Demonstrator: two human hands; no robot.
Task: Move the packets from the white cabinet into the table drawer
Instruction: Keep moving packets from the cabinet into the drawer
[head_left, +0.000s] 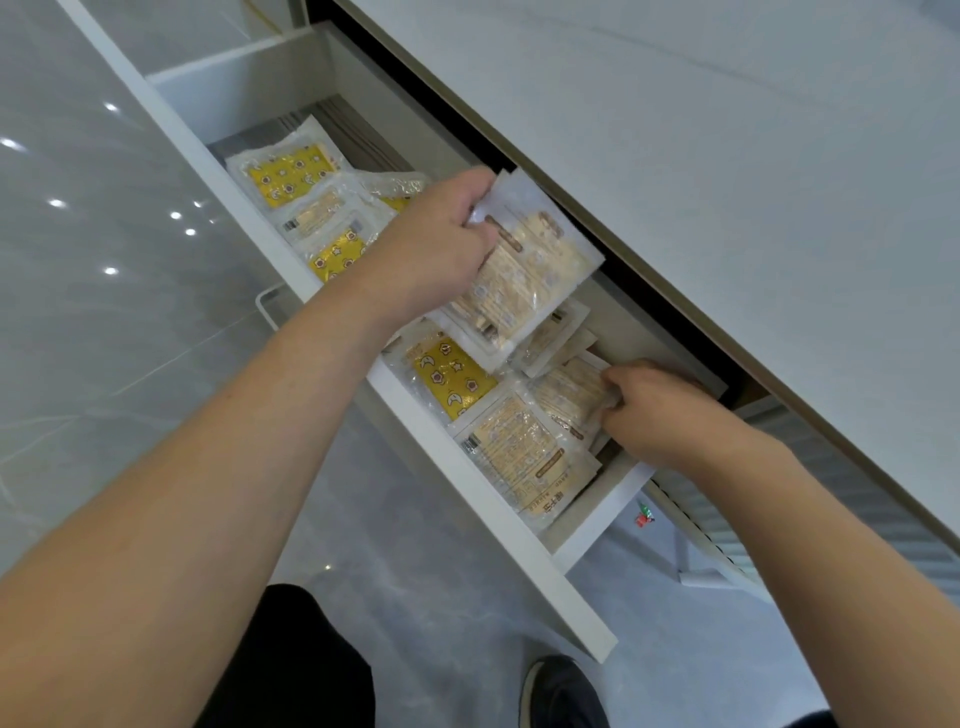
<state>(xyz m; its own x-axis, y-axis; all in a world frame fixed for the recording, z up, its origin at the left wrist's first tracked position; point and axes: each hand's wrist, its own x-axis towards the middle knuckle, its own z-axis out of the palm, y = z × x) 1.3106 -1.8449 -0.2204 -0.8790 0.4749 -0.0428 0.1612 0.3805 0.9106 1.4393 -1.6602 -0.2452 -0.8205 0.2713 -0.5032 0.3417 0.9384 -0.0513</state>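
Drawer (470, 470) stands pulled out from under the pale bench (727, 156), its white front rail running diagonally across the view. Packets lie inside it in two groups: a far group (306, 208) of clear sachets, some with yellow patterned faces, and a near group (514, 441) of beige printed ones with one yellow packet (452, 382) beside them.

Left hand (431, 244) is above the drawer's middle, its grip closed on a stack (524, 280) of beige packets pinched at their top edge, the stack tilted and hanging over the near group. Right hand (657, 408) reaches into the drawer's near end, fingers curled on the edge of a beige packet (569, 392) that lies atop the others.

Below the drawer are a grey glossy floor (104, 260), a dark trouser leg (296, 665) and a dark shoe (561, 691). A small red and green object (644, 515) lies on the floor past the drawer's near end.
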